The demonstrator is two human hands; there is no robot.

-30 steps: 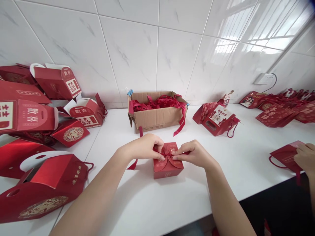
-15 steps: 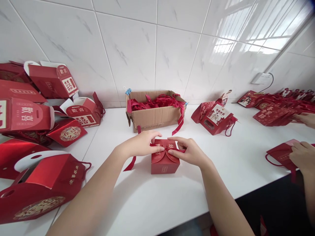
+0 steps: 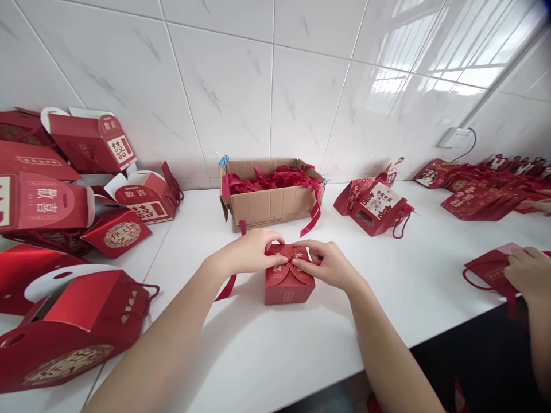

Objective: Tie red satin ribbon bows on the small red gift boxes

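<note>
A small red box (image 3: 289,289) with petal-like top flaps stands upright on the white table (image 3: 258,355). My left hand (image 3: 253,250) is closed on a red ribbon at the box's top left. From the other side my right hand (image 3: 326,264) pinches the ribbon, its thumb close to my left thumb over the middle of the top. A ribbon tail (image 3: 227,288) hangs out beyond my left wrist. The knot area is partly hidden by my fingers.
Behind stands a cardboard box (image 3: 275,206) of red ribbons. Red gift boxes (image 3: 90,321) crowd the left. A windowed red box (image 3: 379,209) sits at right. Further right, another person's hand (image 3: 531,275) holds a red box (image 3: 491,268), near piled red packets (image 3: 477,201).
My right thumb has shifted slightly left over the box top. At far right, the other person's farther hand has moved right and lower. The view has shifted slightly.
</note>
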